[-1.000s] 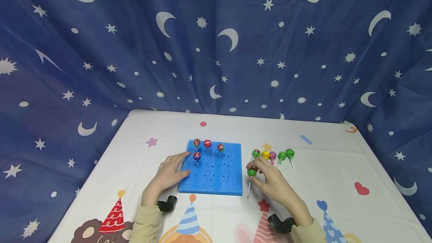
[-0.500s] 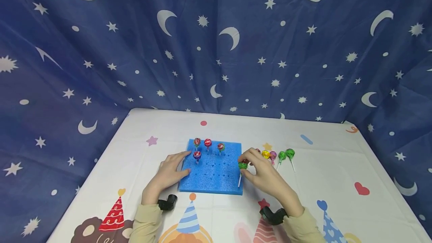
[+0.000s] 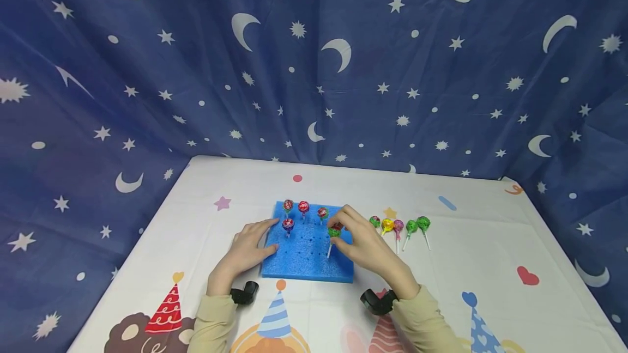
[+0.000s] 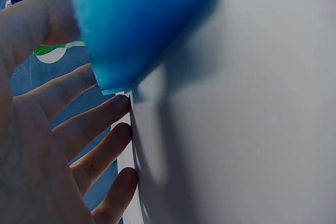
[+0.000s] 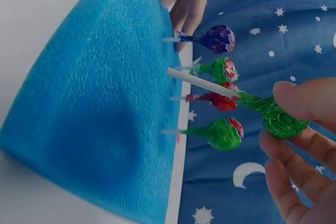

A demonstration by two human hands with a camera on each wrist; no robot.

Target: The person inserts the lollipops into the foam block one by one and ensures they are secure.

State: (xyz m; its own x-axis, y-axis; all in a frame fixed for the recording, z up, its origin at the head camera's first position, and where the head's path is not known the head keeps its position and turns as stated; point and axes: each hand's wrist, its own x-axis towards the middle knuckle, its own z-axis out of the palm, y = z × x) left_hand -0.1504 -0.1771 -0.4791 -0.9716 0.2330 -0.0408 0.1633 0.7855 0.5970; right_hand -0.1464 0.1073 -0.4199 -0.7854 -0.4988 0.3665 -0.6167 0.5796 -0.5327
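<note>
My right hand (image 3: 364,241) pinches a green-wrapped lollipop (image 5: 281,119) by its candy head, and its white stick slants down over the blue foam board (image 3: 306,266). In the right wrist view the stick's tip looks apart from the foam. Four would be many, so: several lollipops stand upright in the board's holes, among them a red one (image 3: 303,207) and a purple-blue one (image 3: 288,224). My left hand (image 3: 247,249) rests at the board's left edge, thumb and fingers spread and fairly straight, as the left wrist view (image 4: 79,129) also has it.
To the right of the board a row of loose lollipops lies on the white printed tablecloth (image 3: 481,244), including a yellow one (image 3: 387,225), a pink one (image 3: 398,226) and a green one (image 3: 424,223). A dark blue star-and-moon curtain (image 3: 314,70) rises behind the table.
My right hand has carried the green lollipop leftward, from beside the loose row to above the right part of the board. My left hand has stayed at the board's edge.
</note>
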